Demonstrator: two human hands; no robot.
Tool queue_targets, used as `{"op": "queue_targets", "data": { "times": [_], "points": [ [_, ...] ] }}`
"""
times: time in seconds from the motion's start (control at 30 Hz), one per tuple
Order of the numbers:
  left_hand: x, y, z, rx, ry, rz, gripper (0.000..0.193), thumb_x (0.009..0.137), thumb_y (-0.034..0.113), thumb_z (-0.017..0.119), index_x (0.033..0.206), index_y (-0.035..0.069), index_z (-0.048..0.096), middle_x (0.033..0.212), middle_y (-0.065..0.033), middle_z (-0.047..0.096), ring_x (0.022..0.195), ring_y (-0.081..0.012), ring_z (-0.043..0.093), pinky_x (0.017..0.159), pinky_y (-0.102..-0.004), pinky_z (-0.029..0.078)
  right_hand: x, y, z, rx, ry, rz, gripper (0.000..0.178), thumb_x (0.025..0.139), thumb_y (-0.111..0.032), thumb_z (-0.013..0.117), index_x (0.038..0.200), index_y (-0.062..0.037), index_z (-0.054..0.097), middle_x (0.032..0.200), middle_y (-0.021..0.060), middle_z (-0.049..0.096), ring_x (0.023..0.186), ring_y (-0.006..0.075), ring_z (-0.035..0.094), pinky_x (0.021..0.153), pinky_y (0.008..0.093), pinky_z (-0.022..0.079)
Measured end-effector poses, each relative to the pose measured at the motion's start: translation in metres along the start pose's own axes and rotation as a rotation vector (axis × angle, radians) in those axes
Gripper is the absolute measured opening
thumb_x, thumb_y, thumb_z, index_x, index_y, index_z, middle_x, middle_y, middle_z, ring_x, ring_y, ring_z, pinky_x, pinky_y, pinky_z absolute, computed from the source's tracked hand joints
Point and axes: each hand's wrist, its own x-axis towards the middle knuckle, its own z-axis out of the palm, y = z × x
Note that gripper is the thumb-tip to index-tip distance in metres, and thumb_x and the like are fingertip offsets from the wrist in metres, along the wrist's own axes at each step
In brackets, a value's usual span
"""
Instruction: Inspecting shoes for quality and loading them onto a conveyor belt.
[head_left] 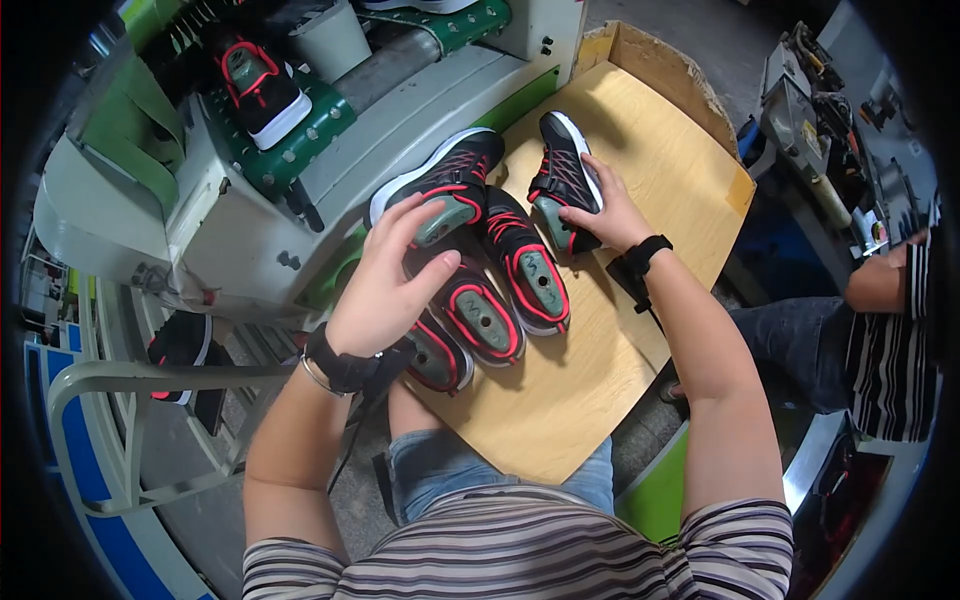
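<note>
My right hand (613, 208) grips a black sneaker (560, 172) with red lacing and a white sole, its thumb over the heel end and its fingers along the sole. A grey-green last fills that sneaker's opening. My left hand (385, 275) has thumb and fingers spread beside the heel of another black sneaker (455, 170), which lies tilted on its side. Whether the fingertips touch it I cannot tell. Between my hands, a sneaker with red laces (530, 265) stands next to another (482, 315). One more sneaker (430, 352) is partly hidden by my left wrist.
The sneakers rest on a light wooden board (610, 365) before me. Beyond it on the left, a machine with a green conveyor belt (325, 125) carries another sneaker (258, 90). A metal rack (150, 378) stands at left. At right sits a person in a striped top (890, 370).
</note>
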Motion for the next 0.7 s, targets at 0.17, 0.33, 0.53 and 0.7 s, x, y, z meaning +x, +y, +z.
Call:
{"op": "queue_targets", "data": {
  "times": [0.17, 0.33, 0.53, 0.7],
  "points": [
    [-0.016, 0.019, 0.002, -0.178, -0.085, -0.052, 0.050, 0.095, 0.017, 0.063, 0.141, 0.003, 0.047, 0.147, -0.0144, 0.045, 0.138, -0.0244, 0.040, 0.113, -0.0361, 0.030, -0.030, 0.016, -0.021, 0.449, 0.079, 0.049, 0.083, 0.081, -0.033, 0.078, 0.148, -0.0075, 0.037, 0.142, 0.0203, 0.048, 0.125, 0.0263, 0.054, 0.107, 0.0357, 0.041],
    [-0.044, 0.028, 0.041, -0.862, -0.007, -0.172, 0.049, 0.103, 0.020, 0.051, 0.145, 0.000, 0.040, 0.143, -0.0148, 0.050, 0.136, -0.0233, 0.044, 0.111, -0.0354, 0.035, -0.116, -0.041, -0.009, 1.109, 0.118, 0.030, 0.067, 0.096, -0.027, 0.056, 0.151, -0.0019, 0.028, 0.145, 0.0186, 0.045, 0.129, 0.0233, 0.051, 0.108, 0.0347, 0.042],
    [-0.068, 0.048, 0.078, -1.611, -0.467, -0.071, 0.100, 0.079, 0.076, 0.049, 0.155, 0.017, 0.023, 0.155, -0.0063, 0.035, 0.141, -0.0240, 0.037, 0.112, -0.0552, 0.034, -0.170, -0.127, 0.011, 0.770, -0.085, -0.360, 0.068, 0.101, -0.043, 0.046, 0.151, -0.0007, 0.027, 0.155, 0.0183, 0.030, 0.145, 0.0281, 0.028, 0.118, 0.0392, 0.024],
    [-0.126, 0.022, 0.033, -1.925, -0.365, 0.031, 0.108, 0.074, 0.083, 0.052, 0.156, 0.024, 0.015, 0.147, -0.0248, 0.039, 0.126, -0.0529, 0.047, 0.088, -0.0686, 0.051, -0.121, -0.083, 0.033, 0.285, 0.177, -0.165, 0.076, 0.094, -0.043, 0.064, 0.149, 0.0010, 0.034, 0.148, 0.0202, 0.043, 0.139, 0.0289, 0.039, 0.114, 0.0361, 0.031]
  ]
}}
